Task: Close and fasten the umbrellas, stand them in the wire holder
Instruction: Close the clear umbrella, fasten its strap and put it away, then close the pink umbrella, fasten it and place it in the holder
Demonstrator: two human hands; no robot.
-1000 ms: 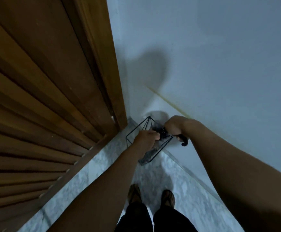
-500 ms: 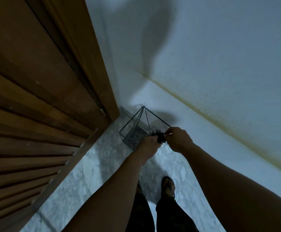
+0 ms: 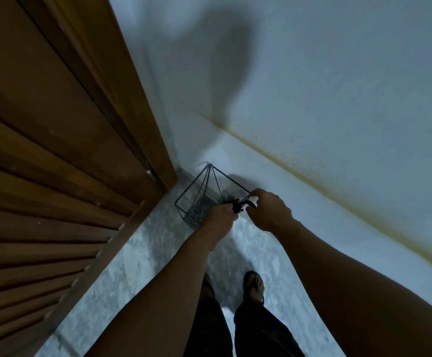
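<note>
Both hands meet over the wire holder (image 3: 197, 199) in the corner. The left hand (image 3: 221, 215) and right hand (image 3: 269, 211) each curl tight around the black umbrella handle (image 3: 240, 204) sticking up from it.

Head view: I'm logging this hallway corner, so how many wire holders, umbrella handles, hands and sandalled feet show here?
Wire holder: 1
Dark curved umbrella handle, held over the holder by both hands; how many umbrellas are below cannot be told: 1
Hands, left hand and right hand: 2
Sandalled feet, left foot and right foot: 2
Total: 6
</note>
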